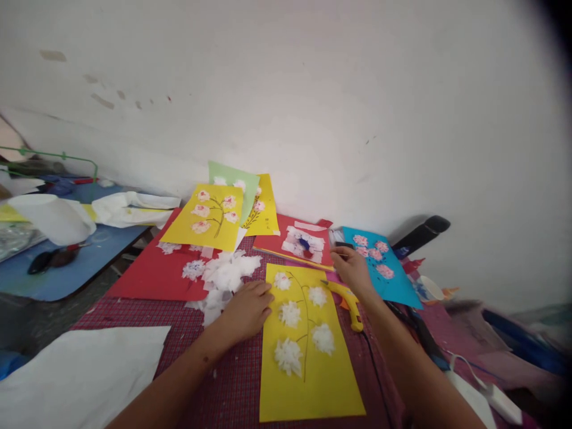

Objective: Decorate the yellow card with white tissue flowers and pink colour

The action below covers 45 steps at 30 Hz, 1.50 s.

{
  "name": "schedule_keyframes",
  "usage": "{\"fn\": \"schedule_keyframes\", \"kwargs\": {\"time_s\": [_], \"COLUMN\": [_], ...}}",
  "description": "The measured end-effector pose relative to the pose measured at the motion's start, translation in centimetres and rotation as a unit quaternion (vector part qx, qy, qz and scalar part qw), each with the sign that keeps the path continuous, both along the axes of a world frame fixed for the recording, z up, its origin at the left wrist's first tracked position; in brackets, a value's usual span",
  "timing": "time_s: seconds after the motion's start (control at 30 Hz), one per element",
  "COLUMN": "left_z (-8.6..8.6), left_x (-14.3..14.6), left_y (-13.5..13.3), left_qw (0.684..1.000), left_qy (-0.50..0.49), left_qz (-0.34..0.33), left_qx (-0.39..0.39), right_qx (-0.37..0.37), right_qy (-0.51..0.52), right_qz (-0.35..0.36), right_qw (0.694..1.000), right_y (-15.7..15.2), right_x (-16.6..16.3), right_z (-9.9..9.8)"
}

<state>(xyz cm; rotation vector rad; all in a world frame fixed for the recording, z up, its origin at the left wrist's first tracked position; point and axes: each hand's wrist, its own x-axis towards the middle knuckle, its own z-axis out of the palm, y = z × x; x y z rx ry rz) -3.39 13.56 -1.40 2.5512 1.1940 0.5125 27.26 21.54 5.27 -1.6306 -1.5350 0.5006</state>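
Observation:
In front of me lies a yellow sheet (315,387) with a drawn brown stem and several white tissue-paper flowers (289,356) on it. My left hand (249,310) rests at its left edge, fingers slightly bent and laid on the paper, holding nothing. Beside that hand is a heap of white tissue pieces (226,271). Over by the blue card, my right hand (353,271) pinches what looks like a thin stick (338,254), mostly hidden by the fingers. A yellow hot glue gun (351,304) lies below it, nozzle on the yellow sheet's edge.
A red sheet (286,243) bears white tissue stained blue and red. A blue card (391,286) with pink flowers lies right. Finished yellow flower pictures (208,235) lean behind. White paper (84,369) lies front left; a blue table (107,250) stands further left.

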Motion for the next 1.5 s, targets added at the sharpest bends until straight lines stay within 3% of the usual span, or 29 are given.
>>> {"fn": "schedule_keyframes", "kwargs": {"time_s": [0.2,0.33,0.73,0.93,1.07,1.23,1.5], "left_z": [-0.2,-0.3,0.4,0.9,1.0,0.5,0.6], "left_x": [0.0,0.0,0.0,0.1,0.2,0.1,0.1], "left_y": [0.1,0.0,-0.2,-0.3,-0.3,-0.2,-0.3], "left_qw": [1.000,1.000,1.000,1.000,1.000,1.000,1.000], "left_qy": [0.002,-0.004,0.013,0.005,0.007,-0.002,-0.006], "left_qz": [-0.004,-0.004,-0.002,-0.003,-0.001,0.000,0.004], "left_qx": [0.005,0.005,0.001,0.002,-0.003,0.009,0.009], "right_qx": [-0.004,-0.005,-0.002,-0.004,-0.030,-0.090,-0.110], "right_qy": [-0.013,-0.024,-0.003,0.048,0.082,0.097,0.083], "right_qz": [0.014,0.019,0.010,-0.004,0.036,0.116,0.124], "right_qw": [1.000,1.000,1.000,0.999,0.996,0.984,0.983], "right_y": [0.6,0.6,0.0,-1.0,-2.4,-3.5,-3.9], "right_x": [-0.2,-0.2,-0.1,-0.6,-2.3,-4.9,-6.4], "right_z": [-2.8,-3.5,-3.1,-1.6,-0.8,-1.3,-1.8]}}
